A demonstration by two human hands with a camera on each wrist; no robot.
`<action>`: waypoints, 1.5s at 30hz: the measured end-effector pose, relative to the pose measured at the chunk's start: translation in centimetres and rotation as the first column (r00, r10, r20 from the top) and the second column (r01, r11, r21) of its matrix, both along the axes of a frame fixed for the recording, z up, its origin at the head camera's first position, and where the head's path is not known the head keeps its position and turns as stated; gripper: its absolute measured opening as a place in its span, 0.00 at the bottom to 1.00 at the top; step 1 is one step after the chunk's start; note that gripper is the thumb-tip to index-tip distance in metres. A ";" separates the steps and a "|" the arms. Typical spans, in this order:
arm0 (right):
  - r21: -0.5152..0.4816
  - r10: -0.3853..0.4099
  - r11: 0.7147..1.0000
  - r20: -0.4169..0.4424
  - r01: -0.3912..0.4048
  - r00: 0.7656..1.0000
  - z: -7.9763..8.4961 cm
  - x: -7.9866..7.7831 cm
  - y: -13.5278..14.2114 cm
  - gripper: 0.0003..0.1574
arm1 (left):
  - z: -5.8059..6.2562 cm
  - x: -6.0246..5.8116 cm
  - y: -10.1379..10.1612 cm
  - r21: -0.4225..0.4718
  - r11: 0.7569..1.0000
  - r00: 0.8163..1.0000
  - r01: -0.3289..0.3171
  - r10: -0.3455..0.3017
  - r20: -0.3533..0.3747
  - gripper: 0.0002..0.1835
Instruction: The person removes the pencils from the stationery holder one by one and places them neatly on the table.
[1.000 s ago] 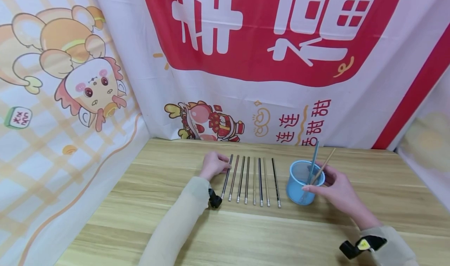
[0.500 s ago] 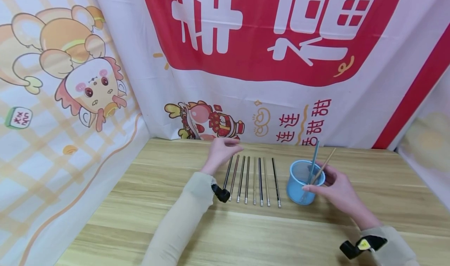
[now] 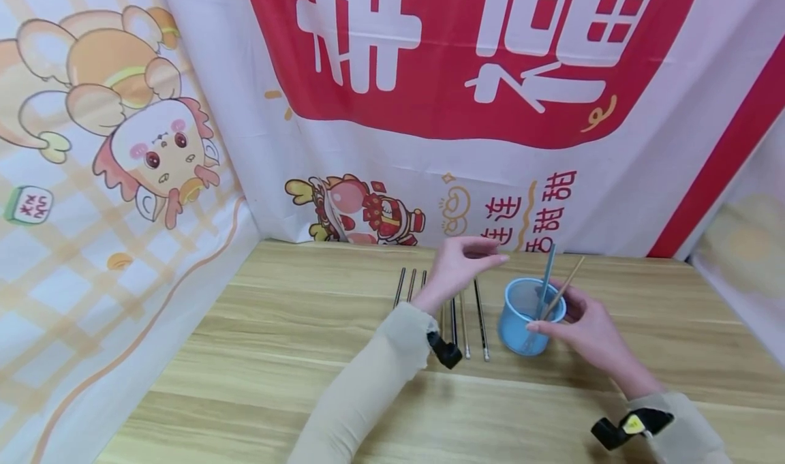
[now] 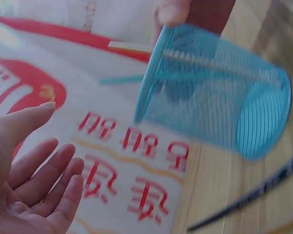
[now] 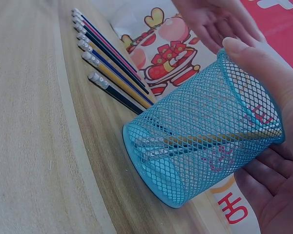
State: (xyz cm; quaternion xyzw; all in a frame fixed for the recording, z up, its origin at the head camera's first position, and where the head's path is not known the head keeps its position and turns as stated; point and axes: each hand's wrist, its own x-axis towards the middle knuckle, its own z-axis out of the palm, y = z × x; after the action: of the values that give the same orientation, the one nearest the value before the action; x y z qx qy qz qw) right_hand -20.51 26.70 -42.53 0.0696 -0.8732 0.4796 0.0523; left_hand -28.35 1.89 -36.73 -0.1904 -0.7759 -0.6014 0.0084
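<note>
My right hand (image 3: 591,331) grips the blue mesh pencil cup (image 3: 514,334) by its side, thumb at the rim. The cup stands upright on the table. A teal pencil (image 3: 548,276) and a natural-wood pencil (image 3: 570,280) lean inside it, their eraser ends down. Over the row of pencils hovers my left hand (image 3: 460,266), holding nothing; its loosely bent fingers and empty palm show in the left wrist view. That arm hides part of the row. A black pencil (image 3: 481,321) lies at the row's right end, nearest the cup.
Several more pencils (image 5: 107,58) lie side by side, erasers towards the near edge, on the wood-grain table (image 3: 245,355). A printed red and white cloth (image 3: 368,144) hangs behind the table, and a cartoon-patterned one (image 3: 122,178) at the left.
My left hand has left the leftmost pencil, lifted, and swept right across the row towards the cup, without a pencil. The right hand and the cup have stayed put.
</note>
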 end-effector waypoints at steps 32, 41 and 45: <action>-0.012 0.002 1.000 0.017 -0.002 1.000 -0.3 0.1 -0.1 0.50 | -3.2 -0.5 6.9 -0.104 0.990 0.996 0.091 -0.091 0.007 0.13; -0.033 0.018 0.999 0.000 -0.018 1.000 -0.3 0.1 0.0 0.50 | -3.3 -0.5 7.3 -0.074 0.995 0.997 0.069 -0.071 -0.021 0.13; -0.040 0.025 0.999 0.006 -0.025 1.000 -0.3 0.1 0.0 0.51 | -3.3 -0.6 7.2 -0.014 0.998 0.997 0.061 -0.061 -0.050 0.12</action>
State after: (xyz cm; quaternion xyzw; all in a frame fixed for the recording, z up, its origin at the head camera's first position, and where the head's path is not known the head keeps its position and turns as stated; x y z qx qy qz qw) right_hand -20.42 26.72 -42.83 0.0780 -0.8627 0.4977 0.0449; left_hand -28.91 9.12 -39.99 -0.2290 -0.7731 -0.5914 0.0083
